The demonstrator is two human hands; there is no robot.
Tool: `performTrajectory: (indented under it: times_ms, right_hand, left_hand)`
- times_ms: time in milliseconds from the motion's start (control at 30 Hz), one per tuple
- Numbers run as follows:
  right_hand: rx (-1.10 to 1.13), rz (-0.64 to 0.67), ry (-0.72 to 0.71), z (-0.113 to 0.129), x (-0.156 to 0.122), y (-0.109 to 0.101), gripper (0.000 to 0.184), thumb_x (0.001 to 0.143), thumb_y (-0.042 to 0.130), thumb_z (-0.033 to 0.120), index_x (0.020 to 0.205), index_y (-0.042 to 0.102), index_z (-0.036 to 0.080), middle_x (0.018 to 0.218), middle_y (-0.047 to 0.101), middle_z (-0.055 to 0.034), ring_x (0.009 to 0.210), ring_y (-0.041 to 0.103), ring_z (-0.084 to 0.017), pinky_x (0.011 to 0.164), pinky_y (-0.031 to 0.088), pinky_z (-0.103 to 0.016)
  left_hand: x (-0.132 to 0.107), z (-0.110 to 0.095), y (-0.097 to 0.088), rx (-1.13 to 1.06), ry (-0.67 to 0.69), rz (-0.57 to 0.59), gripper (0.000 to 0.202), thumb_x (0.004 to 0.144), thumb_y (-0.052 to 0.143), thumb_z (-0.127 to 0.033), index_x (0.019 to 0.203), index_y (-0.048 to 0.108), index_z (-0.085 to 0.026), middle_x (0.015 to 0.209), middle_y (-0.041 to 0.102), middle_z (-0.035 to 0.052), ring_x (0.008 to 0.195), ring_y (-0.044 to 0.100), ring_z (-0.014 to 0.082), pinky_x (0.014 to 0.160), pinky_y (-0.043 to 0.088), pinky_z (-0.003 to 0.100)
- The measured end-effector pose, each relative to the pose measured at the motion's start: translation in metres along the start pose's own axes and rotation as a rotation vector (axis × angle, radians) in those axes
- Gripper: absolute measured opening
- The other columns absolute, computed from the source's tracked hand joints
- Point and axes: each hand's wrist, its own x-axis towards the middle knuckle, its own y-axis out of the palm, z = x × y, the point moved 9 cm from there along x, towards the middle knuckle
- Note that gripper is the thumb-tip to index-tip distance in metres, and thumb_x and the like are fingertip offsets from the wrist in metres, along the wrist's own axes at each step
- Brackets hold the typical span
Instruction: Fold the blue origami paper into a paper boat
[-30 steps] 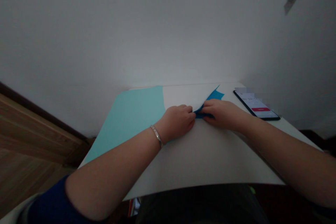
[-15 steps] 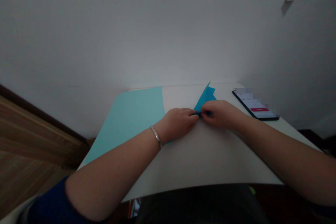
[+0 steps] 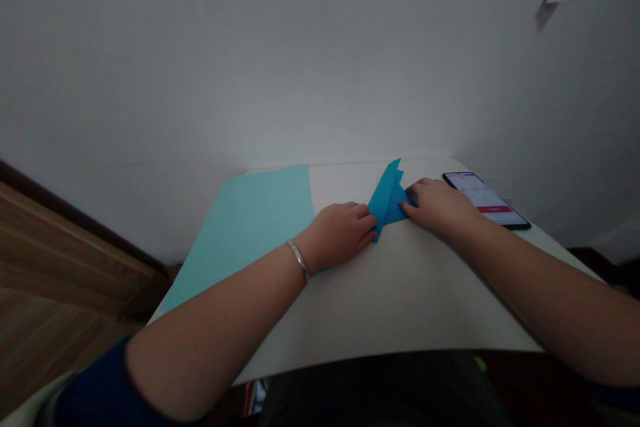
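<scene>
A folded piece of blue paper [image 3: 387, 199] lies on the white table [image 3: 400, 293] between my two hands. My left hand [image 3: 343, 230], a silver bracelet on its wrist, rests with curled fingers, and its fingertips press the paper's lower left edge. My right hand [image 3: 440, 205] lies flatter, fingers together and pressed on the paper's right part. One pointed flap of the paper stands up toward the wall.
A large light-turquoise sheet [image 3: 245, 227] covers the table's left part. A phone [image 3: 487, 200] with a lit screen lies at the right, just beyond my right hand. A grey wall stands close behind the table; wooden floor shows at the left.
The blue paper has been turned and laid flatter. My right hand slid right and away along it, from a pinch beside my left hand to pressing the right part.
</scene>
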Motion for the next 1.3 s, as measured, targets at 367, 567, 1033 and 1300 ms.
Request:
performTrajectory:
  times_ms: [367,567,1033,1300]
  right_hand:
    - [0.317,-0.028,-0.028,0.001,0.008,0.011,0.033,0.078,0.058,0.041,0.098,0.067,0.017,0.104,0.067,-0.0143,0.097,0.062,-0.03,0.088,0.048,-0.042]
    - [0.445,-0.011,-0.012,0.004,0.005,0.007,0.028,0.078,0.058,0.037,0.098,0.066,0.018,0.1,0.069,-0.0127,0.094,0.063,-0.029,0.084,0.049,-0.043]
    - [1.382,0.139,-0.312,0.043,-0.003,0.007,0.053,0.079,0.063,0.036,0.13,0.051,0.026,0.133,0.057,-0.0075,0.122,0.052,-0.024,0.106,0.038,-0.045]
    - [1.096,0.155,-0.473,0.056,-0.016,0.001,0.072,0.076,0.07,0.035,0.141,0.039,0.028,0.145,0.042,-0.0122,0.124,0.05,-0.027,0.102,0.041,-0.048]
  left_hand:
    - [-0.004,0.012,0.005,-0.209,-0.093,-0.052,0.048,0.086,0.052,-0.025,0.132,0.045,-0.012,0.143,0.044,0.0163,0.131,0.042,0.0262,0.11,0.035,0.044]
    - [-0.005,0.016,0.015,-0.227,-0.154,0.046,0.055,0.087,0.054,-0.035,0.136,0.044,-0.012,0.146,0.039,0.019,0.134,0.039,0.0316,0.111,0.032,0.05]
    - [-0.004,0.025,0.005,-0.53,-0.151,-0.182,0.071,0.081,0.047,-0.01,0.146,0.021,-0.014,0.149,0.032,0.0168,0.139,0.031,0.0255,0.115,0.028,0.048]
    - [-0.007,0.027,-0.001,-0.668,-0.145,-0.299,0.095,0.08,0.057,-0.017,0.149,-0.007,-0.017,0.154,0.015,0.021,0.141,0.023,0.0324,0.111,0.032,0.051]
